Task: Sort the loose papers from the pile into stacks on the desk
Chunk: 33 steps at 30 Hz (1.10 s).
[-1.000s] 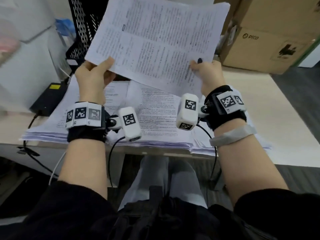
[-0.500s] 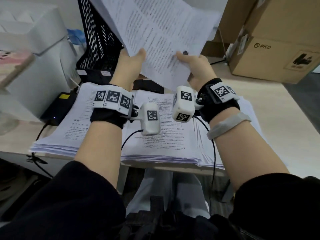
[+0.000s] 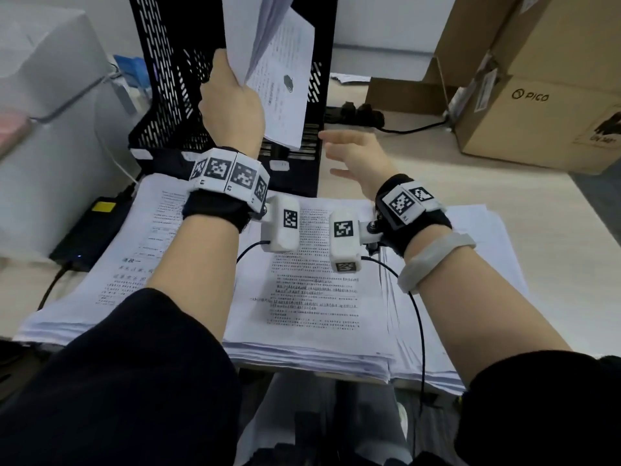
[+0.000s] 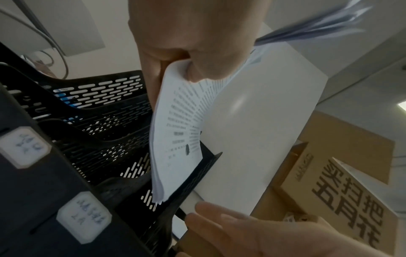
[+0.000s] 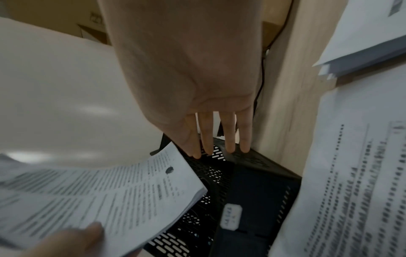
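My left hand (image 3: 232,105) grips a sheaf of printed papers (image 3: 282,79) by one edge and holds it upright over the black mesh file rack (image 3: 168,95). In the left wrist view the sheaf (image 4: 175,132) hangs with its lower corner against the rack's front rim (image 4: 197,173). My right hand (image 3: 356,156) is open with straight fingers and holds nothing, just right of the rack; its fingertips (image 5: 219,151) touch the rack's top edge (image 5: 241,156). Stacks of printed papers (image 3: 319,297) lie on the desk under both wrists.
A cardboard box (image 3: 537,95) stands at the back right of the wooden desk (image 3: 504,183). A white machine (image 3: 50,112) and a black power brick (image 3: 87,233) sit on the left. A power strip (image 3: 356,116) lies behind the rack. The rack's trays carry white labels (image 4: 24,147).
My right hand has let go of the sheaf and moved right, open. My left hand alone has carried the sheaf up and forward to the file rack, turning it upright.
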{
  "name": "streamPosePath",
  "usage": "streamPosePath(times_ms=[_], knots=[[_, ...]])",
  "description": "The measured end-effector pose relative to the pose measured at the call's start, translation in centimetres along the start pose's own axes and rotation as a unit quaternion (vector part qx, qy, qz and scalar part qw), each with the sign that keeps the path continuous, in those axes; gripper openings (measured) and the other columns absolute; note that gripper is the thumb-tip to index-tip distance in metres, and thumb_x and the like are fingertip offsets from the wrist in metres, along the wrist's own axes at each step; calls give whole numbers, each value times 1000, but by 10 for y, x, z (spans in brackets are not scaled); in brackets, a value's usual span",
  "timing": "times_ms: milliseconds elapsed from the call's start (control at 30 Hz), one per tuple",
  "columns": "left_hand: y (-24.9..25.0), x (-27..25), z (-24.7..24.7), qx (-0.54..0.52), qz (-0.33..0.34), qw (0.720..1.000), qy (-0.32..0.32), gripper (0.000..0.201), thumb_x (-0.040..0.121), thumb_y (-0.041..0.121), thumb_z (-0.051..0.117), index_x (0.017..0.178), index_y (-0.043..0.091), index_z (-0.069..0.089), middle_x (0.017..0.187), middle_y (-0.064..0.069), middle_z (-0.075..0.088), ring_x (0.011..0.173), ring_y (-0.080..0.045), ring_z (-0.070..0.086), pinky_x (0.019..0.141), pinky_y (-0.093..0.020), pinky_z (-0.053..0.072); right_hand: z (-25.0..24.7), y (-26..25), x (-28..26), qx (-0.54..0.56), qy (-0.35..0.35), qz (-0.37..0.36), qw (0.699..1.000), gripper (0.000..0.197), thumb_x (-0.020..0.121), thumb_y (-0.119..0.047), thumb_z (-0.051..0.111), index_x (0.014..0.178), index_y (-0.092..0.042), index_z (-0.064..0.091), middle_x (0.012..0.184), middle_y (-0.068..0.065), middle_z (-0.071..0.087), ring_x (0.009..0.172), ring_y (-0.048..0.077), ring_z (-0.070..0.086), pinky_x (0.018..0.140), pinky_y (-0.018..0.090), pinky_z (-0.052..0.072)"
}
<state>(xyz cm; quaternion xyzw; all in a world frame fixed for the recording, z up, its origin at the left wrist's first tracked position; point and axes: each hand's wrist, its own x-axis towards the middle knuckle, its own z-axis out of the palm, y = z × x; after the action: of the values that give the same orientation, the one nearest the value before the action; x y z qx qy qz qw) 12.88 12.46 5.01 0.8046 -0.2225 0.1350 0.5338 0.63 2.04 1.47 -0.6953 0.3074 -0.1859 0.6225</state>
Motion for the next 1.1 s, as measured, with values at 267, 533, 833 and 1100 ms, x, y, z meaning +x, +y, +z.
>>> streamPosePath(times_ms=[267, 533, 833, 1100], knots=[[1, 8, 35, 126, 10, 990, -62, 42, 86, 4, 31, 126, 8, 46, 114, -17, 61, 103, -36, 58, 85, -44, 46, -1, 14, 16, -40, -51, 11, 998, 37, 95, -7, 50, 132, -11, 53, 139, 3, 51, 113, 13, 50, 103, 39, 45], [-11, 5, 67, 222, 20, 963, -154, 35, 91, 6, 37, 126, 4, 43, 123, -23, 55, 113, -43, 52, 87, -47, 41, -7, 24, 26, -62, -47, 2, 997, 37, 95, -7, 49, 129, -17, 57, 141, -5, 50, 127, 18, 47, 96, 36, 48], [-27, 1, 85, 218, 28, 955, -199, 29, 91, 11, 42, 116, 7, 55, 114, -18, 63, 105, -38, 57, 76, -40, 43, -8, 25, 24, -77, -80, 0, 994, 41, 95, -5, 47, 135, -15, 51, 149, -13, 39, 133, 13, 41, 99, 36, 46], [-19, -13, 52, 141, 21, 960, -240, 53, 72, 29, 72, 121, 17, 56, 118, -9, 63, 112, -29, 57, 86, -40, 51, -11, 17, 3, -97, -70, -15, 993, 32, 94, -7, 49, 124, -15, 58, 130, 1, 58, 103, 12, 58, 93, 37, 51]])
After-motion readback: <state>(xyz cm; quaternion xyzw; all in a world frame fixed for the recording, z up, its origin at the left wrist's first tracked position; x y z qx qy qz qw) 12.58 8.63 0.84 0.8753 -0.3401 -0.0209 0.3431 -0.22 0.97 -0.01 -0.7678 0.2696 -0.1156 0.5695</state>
